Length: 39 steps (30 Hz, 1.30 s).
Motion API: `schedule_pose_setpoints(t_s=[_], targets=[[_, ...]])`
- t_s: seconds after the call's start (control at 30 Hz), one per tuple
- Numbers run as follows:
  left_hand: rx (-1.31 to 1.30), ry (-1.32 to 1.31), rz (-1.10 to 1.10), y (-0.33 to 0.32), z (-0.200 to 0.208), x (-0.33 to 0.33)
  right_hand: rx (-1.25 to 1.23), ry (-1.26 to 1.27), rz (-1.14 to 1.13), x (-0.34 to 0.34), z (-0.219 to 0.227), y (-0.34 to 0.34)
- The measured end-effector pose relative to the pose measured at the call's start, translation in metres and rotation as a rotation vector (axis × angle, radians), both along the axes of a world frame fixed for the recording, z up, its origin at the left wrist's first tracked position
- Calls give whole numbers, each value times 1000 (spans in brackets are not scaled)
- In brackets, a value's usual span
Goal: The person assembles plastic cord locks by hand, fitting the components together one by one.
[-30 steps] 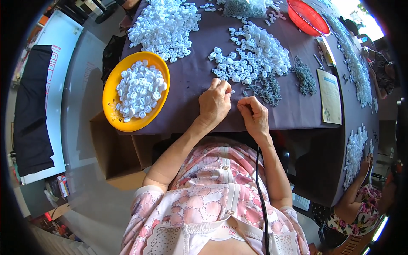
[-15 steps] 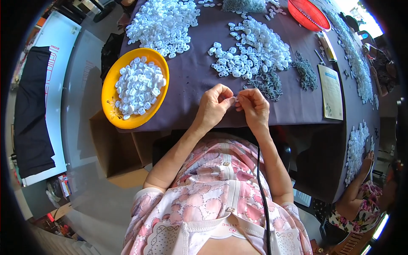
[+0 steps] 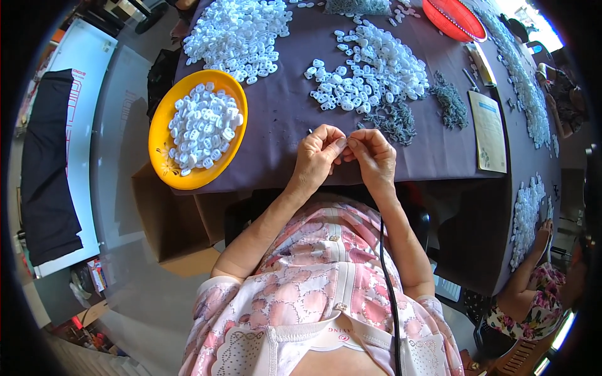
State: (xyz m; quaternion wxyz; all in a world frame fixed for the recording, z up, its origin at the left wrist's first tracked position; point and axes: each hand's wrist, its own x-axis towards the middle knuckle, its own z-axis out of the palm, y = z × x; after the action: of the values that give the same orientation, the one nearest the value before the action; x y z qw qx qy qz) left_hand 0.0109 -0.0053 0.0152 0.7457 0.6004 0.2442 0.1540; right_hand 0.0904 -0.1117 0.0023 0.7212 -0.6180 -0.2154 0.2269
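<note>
My left hand (image 3: 317, 158) and my right hand (image 3: 375, 159) meet in front of me at the table's near edge. Both have thumb and forefinger pinched, fingertips almost touching. Whatever lies between them is too small and covered to make out. Just beyond the hands is a heap of small grey pieces (image 3: 396, 123), bordering a spread of small white oval plastic parts with openings (image 3: 392, 66). To the left, a yellow oval dish (image 3: 161, 128) holds many similar white parts (image 3: 204, 128); it sits at the table corner.
A larger white heap (image 3: 235, 34) lies at the far left, a second grey heap (image 3: 450, 105) to the right. Beyond are a red basket (image 3: 448, 22) and a tan packet (image 3: 487, 131). An open cardboard box (image 3: 172, 219) stands below the dish. Another person's arm (image 3: 532, 254) shows at right.
A tiny white piece seen between my fingertips before is now covered by them. My fingers have turned slightly and drawn closer; the heaps and dish stay put.
</note>
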Motion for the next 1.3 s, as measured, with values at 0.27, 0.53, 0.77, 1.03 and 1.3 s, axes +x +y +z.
schedule_pose_setpoints(t_s=[0.27,0.53,0.77,1.03,1.3], targets=[[28,19,-9,2,-7,-2,-46,-43,41,1,4,-3],[80,11,-20,2,-7,-1,-71,-102,86,2,4,-4],[97,21,-18,1,-5,-2,-116,-146,123,2,5,-6],[126,75,-30,2,-5,-3,-287,-407,143,6,19,-6],[153,32,18,-3,-7,-2,-430,-262,128,5,20,-5]])
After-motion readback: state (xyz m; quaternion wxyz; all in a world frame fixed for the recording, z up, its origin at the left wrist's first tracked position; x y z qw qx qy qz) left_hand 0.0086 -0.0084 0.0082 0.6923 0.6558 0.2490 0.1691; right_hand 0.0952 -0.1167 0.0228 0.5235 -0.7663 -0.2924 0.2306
